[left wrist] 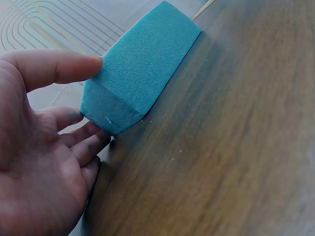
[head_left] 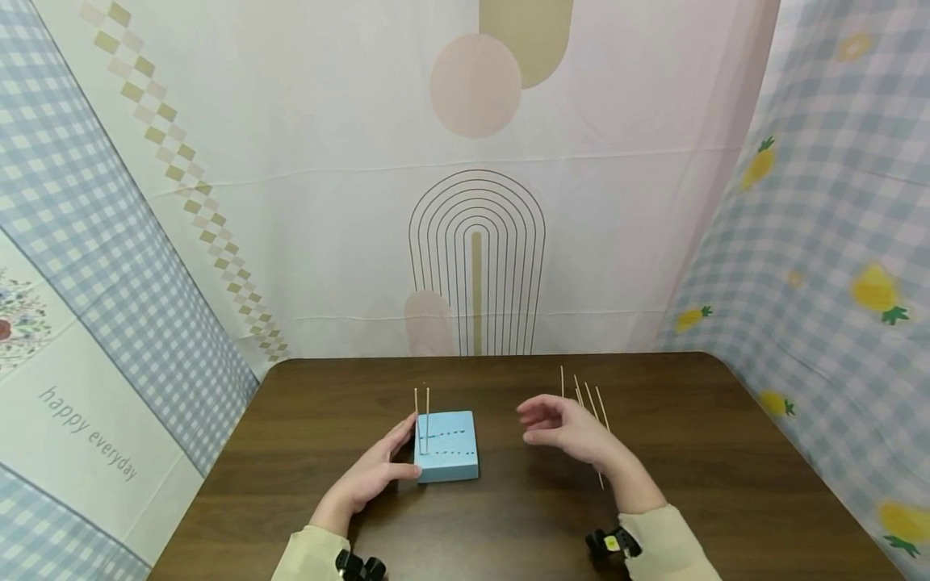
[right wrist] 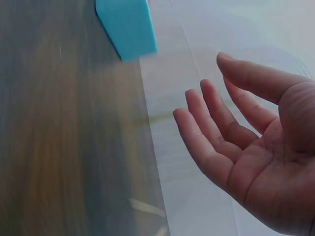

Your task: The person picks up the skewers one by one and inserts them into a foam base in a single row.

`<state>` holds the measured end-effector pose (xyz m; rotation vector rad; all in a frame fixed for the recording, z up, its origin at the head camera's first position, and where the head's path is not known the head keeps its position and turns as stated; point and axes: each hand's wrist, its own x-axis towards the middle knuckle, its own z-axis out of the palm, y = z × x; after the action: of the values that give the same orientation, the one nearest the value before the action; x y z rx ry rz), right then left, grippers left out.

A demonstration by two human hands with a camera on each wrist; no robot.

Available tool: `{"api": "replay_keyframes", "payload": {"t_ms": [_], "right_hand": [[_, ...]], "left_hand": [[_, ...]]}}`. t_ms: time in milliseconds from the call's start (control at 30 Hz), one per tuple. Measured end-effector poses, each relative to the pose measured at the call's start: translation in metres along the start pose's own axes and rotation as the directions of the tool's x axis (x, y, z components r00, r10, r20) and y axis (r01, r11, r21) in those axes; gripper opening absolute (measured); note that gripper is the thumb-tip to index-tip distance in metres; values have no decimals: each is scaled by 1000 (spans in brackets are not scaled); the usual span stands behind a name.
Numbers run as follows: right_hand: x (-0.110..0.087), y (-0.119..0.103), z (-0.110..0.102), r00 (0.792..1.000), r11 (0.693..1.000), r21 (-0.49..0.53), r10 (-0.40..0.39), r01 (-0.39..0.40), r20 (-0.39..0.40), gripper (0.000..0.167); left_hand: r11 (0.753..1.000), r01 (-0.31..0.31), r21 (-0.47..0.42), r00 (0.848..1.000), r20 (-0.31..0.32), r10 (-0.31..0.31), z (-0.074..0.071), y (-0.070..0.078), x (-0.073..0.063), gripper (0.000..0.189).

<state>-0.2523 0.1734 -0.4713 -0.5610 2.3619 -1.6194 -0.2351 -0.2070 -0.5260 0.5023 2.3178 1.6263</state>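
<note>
A light blue foam block (head_left: 446,442) with rows of small holes in its top lies on the brown table. Two thin wooden sticks (head_left: 428,411) stand upright near its left side. My left hand (head_left: 370,474) holds the block by its left side, the thumb at the near corner and the fingers along the side; the left wrist view shows the block (left wrist: 140,61) between them. To the right of the block, my right hand (head_left: 570,428) is raised over the table, fingers loosely bent with nothing in them. Several loose sticks (head_left: 602,407) lie beyond and partly behind it.
The brown wooden table (head_left: 479,532) reaches back to a white patterned cloth (head_left: 349,258). Checked blue cloths hang on both sides. A small black device (head_left: 613,543) sits at the right wrist, another (head_left: 361,567) at the left.
</note>
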Motion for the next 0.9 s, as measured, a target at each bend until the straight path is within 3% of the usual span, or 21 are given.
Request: {"api": "replay_keyframes", "payload": {"t_ms": [233,467,733,900], "right_hand": [[-15,21,-41,994,996,-72,45,-52,-96,44],[-28,43,-71,967,981,-82,154,-173,-205,47],[-38,62,-89,925,955,-99,240,-279,-294,45],[-41,65,-95,914,946,-78,279,-314,-294,47]], "left_hand": [[1000,0,-3,1000,6,0,0,0,0,97],[1000,0,2,1000,6,0,-1,-1,0,97],[1000,14,12,1000,3,-14,-1,0,0,98],[1000,8,6,1000,6,-8,-1,0,0,98]]}}
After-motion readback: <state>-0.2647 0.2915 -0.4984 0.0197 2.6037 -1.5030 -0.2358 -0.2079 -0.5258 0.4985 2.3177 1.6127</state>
